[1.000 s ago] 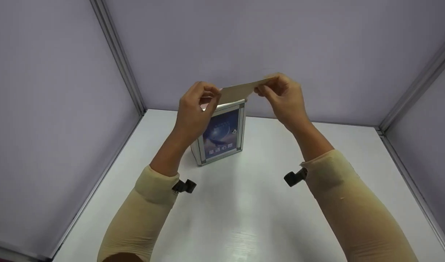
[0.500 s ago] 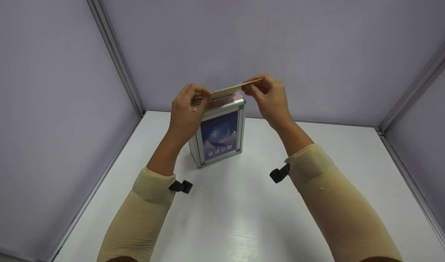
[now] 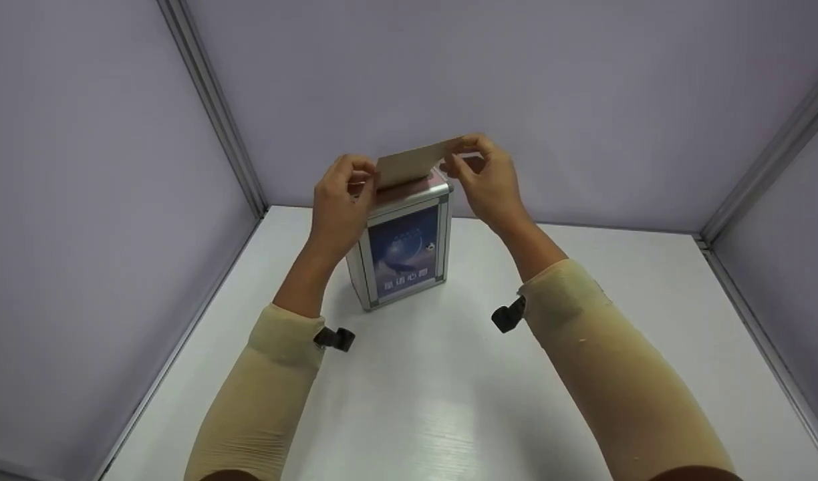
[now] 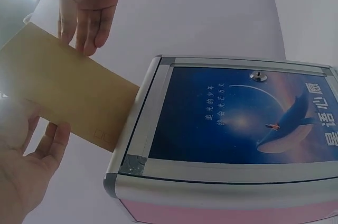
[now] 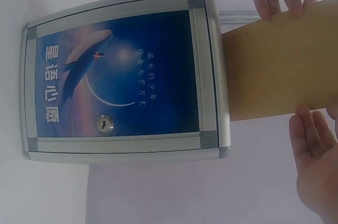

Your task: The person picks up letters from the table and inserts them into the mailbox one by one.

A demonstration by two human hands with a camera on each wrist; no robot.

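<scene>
A plain brown envelope [image 3: 412, 164] stands tilted over the top of a metal-framed box [image 4: 232, 118], its lower edge right at the box's pink top. My left hand [image 3: 345, 197] pinches the envelope's left edge between thumb and fingers. On the opposite side, my right hand [image 3: 489, 177] pinches the right edge near the upper corner. Both wrist views show the envelope rising from behind the box's top rim, that lower edge hidden there. The box's front carries a blue poster [image 5: 116, 76] with a whale and white lettering, plus a small round lock [image 5: 105, 123].
The box stands upright on a white table [image 3: 416, 374], toward the back. Grey panels [image 3: 516, 80] enclose the table at the back and both sides, joined by metal corner posts [image 3: 212, 100]. A small black camera mount [image 3: 509, 315] sticks out from each sleeve cuff.
Both hands have moved left, the right hand farther, bringing the envelope over the box top. It looked nearly flat half a second ago and now shows more of its face, tilted up.
</scene>
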